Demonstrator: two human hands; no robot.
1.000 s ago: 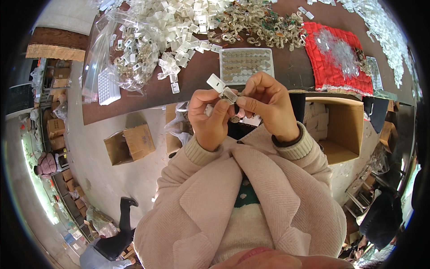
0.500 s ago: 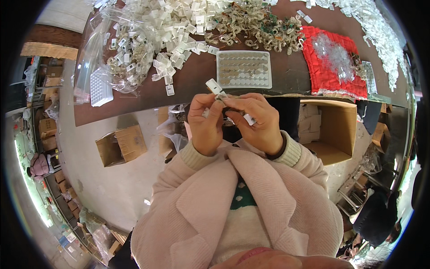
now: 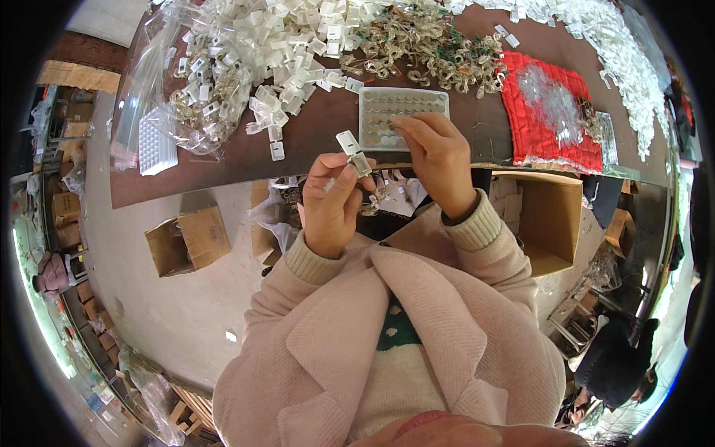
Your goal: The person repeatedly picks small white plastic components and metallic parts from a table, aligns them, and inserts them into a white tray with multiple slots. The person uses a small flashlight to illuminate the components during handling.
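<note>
My left hand [image 3: 329, 208] pinches a small white plastic case [image 3: 348, 142] in front of the table edge. The case is opened out, with a clear part at its lower end, and a coiled clear wire [image 3: 377, 198] dangles beside the hand. Over a white tray [image 3: 362, 123] my right hand [image 3: 443, 160] has its thumb and fingertips closed together; whatever is between them is too small to make out. Rows of small round discs [image 3: 383, 108], like button cells, fill much of that tray.
White cases [image 3: 298, 37] lie heaped at the back, beside a tangle of clear wire coils [image 3: 424, 45]. On the right is a red quilted cloth [image 3: 525, 130] with clear plastic pieces. A plastic bag of parts [image 3: 208, 89] lies left. Cardboard boxes [image 3: 205, 235] stand below the table.
My right hand has left the case and reached forward to the tray. My left hand keeps the case, now tilted with more of it showing, and the wire hangs free.
</note>
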